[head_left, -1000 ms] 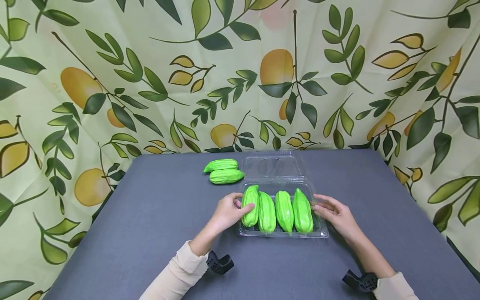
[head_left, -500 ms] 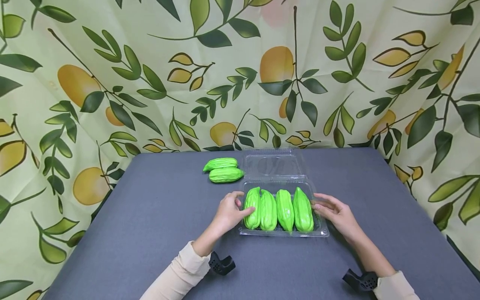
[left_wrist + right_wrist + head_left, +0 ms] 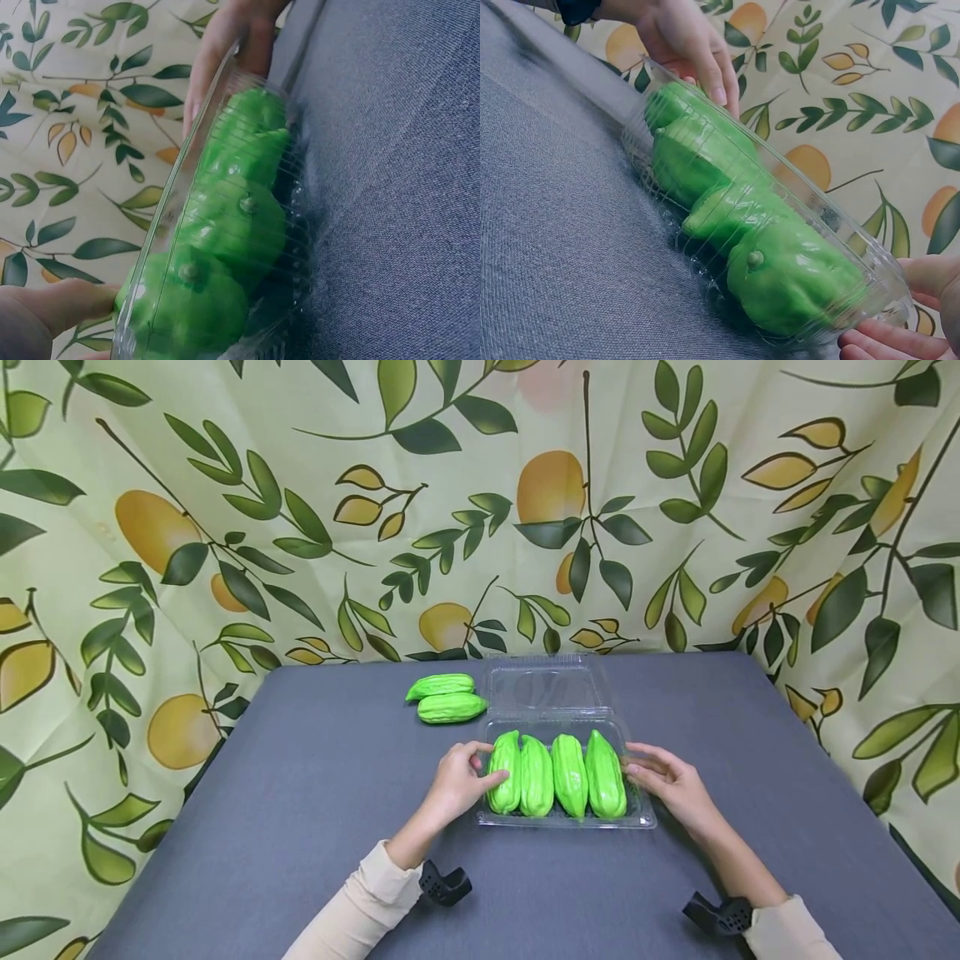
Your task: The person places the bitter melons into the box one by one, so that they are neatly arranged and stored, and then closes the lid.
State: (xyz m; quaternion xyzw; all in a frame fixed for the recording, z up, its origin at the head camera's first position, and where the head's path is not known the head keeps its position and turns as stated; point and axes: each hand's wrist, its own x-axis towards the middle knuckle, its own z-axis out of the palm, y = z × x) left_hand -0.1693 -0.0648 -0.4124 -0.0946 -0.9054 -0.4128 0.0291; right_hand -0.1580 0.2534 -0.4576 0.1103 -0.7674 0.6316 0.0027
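A clear plastic clamshell container [image 3: 553,823] lies with its lid [image 3: 543,685] folded back behind it. Several bright green ridged bitter melons [image 3: 570,775] lie side by side in its base. My left hand [image 3: 459,783] is at the left end, its thumb over the leftmost bitter melon [image 3: 504,777] and its fingers along the outer side of the wall. At the opposite end, my right hand [image 3: 675,785] holds the container's right wall between thumb and fingers. Both wrist views show the melons through the ribbed front wall.
Two more bitter melons [image 3: 452,707] lie on the grey tabletop [image 3: 337,752], left of the lid. A leaf-and-fruit patterned cloth [image 3: 465,527] hangs behind the table and along its sides. Dark wrist mounts [image 3: 446,883] sit on both forearms.
The leftmost bitter melon has shifted slightly right and settled into the base beside the others. My left hand moved a little right with it; my right hand stayed at the container's right wall.
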